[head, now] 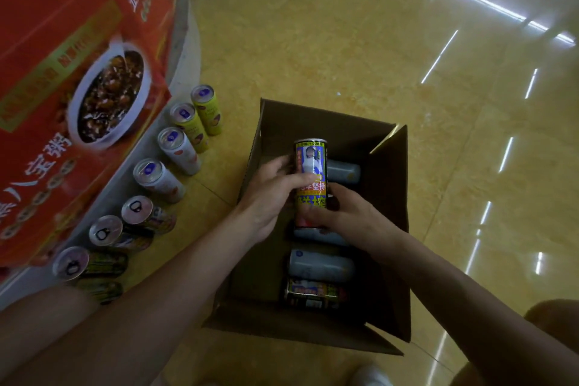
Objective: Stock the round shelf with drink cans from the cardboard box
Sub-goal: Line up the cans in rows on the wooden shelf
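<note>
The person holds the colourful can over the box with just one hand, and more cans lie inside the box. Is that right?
Not one hand: the head view shows the left hand and the right hand both gripping the colourful can. It is over the cardboard box, and more cans do lie inside.

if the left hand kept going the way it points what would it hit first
Past the printed can it grips, the left hand would likely meet the grey can lying in the box; depth is unclear.
</note>
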The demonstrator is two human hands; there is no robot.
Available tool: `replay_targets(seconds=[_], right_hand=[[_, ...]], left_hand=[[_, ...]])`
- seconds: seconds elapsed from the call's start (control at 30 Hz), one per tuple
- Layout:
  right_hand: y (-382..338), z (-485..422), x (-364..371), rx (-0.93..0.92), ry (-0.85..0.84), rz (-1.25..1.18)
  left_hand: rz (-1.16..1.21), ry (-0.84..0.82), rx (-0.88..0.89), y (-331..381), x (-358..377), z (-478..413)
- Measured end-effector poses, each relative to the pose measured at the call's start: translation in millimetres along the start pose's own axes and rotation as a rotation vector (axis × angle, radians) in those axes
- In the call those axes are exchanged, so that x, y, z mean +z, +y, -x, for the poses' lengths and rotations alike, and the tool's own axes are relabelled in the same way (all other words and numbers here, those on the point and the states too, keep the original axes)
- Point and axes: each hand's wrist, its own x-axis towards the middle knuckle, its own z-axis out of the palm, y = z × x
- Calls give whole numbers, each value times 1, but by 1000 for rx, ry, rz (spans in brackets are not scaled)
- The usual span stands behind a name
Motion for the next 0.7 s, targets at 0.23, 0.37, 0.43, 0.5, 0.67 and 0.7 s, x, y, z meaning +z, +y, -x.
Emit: replay_targets(seconds=[0.23,0.37,0.43,0.5,0.67,0.7], right_hand=[[-3,1,2,20,-70,-271],[-2,2,-1,-28,-20,-298],[-4,2,-3,-51,-31,-254],[-6,2,-3,-63,-35,-210],[-28,10,-12,-41,-157,-197],[-32,13,-15,-29,-208,-226]], left_hand=[[-43,-94,60,6,-10,6],[-188,-150,60,3,-13,10],[-191,-127,67,2,-13,12],[-181,-94,81,6,-12,17],[-119,23,25,23,-4,44],[-107,43,5,26,-4,53]])
